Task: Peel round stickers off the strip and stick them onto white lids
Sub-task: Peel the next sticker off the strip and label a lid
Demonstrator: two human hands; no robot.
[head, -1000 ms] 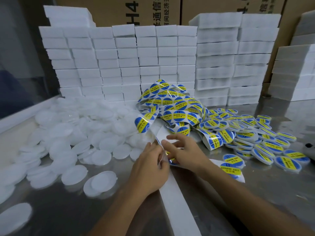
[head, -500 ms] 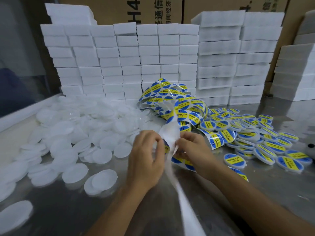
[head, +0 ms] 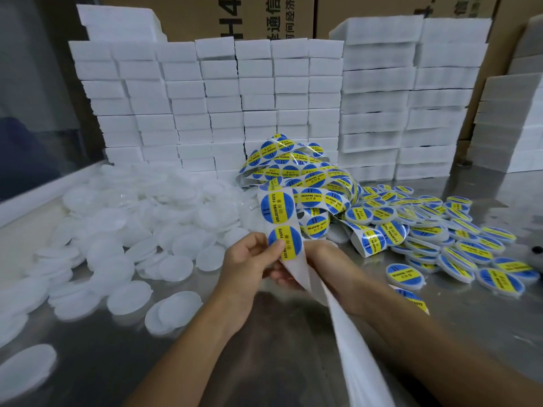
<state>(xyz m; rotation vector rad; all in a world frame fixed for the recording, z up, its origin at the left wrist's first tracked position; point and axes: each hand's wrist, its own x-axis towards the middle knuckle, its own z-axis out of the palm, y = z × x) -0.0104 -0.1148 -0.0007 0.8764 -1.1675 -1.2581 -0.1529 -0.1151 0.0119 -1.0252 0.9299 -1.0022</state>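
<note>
Both hands [head: 249, 265] pinching strip [head: 296, 265], lids [head: 129, 230] leftward

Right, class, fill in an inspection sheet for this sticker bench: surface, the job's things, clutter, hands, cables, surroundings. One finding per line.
Surface: shiny grey metal table, reflective.
Job's things: white paper backing strip runs up from the near edge between both hands; round blue and yellow sticker at the peel point; tangled pile of sticker strip behind; heap of plain white round lids to the left; stickered lids to the right.
Clutter: small black object at the right edge, unclear what.
Hands: left hand pinches the sticker's edge; right hand grips the strip.
Cables: nothing seen.
Surroundings: stacked white foam blocks; brown cardboard boxes behind.
</note>
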